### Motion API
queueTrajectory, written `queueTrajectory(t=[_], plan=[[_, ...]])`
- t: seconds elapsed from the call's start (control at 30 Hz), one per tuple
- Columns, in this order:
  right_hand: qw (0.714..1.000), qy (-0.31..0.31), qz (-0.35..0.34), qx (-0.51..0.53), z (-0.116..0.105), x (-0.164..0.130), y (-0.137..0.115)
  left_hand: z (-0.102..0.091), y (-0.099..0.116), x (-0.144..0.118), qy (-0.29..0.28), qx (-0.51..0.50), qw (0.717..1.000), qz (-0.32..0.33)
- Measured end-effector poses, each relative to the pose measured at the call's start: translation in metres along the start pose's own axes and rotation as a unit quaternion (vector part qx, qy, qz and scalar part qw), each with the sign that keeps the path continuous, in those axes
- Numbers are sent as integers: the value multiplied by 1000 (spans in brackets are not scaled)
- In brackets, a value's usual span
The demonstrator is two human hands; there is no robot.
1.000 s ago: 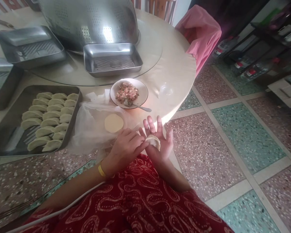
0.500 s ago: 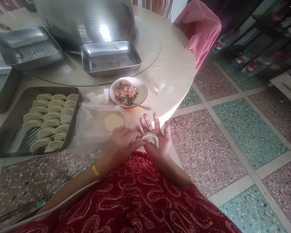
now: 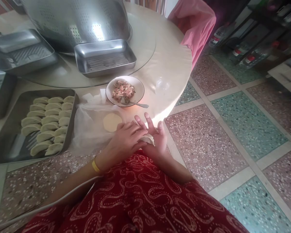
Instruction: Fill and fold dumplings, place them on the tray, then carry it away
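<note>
right hand open, palm up, cradling dumpling as support | left hand closed, pinching its seam | above lap, at counter edge; wrapper within reach

The right hand lies palm up with its fingers spread and pointing away from the body. The left hand lies palm down across it from the left, its curled fingers pressing onto the right palm; a yellow band circles the left wrist.
</note>
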State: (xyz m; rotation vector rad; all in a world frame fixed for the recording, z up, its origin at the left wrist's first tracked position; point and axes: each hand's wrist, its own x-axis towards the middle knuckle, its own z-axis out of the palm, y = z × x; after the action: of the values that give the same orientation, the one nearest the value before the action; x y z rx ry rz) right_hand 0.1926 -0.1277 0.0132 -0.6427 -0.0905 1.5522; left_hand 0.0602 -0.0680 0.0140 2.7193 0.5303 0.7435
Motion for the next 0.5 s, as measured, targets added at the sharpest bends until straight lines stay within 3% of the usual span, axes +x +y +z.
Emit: queueTrajectory(t=[0.2, 0.5], plan=[[1000, -21, 11, -10, 1, -2, 0, -1, 0, -1, -1, 15, 1000, 5], [1000, -3, 13, -21, 2, -4, -2, 3, 8, 4, -9, 27, 999, 22]])
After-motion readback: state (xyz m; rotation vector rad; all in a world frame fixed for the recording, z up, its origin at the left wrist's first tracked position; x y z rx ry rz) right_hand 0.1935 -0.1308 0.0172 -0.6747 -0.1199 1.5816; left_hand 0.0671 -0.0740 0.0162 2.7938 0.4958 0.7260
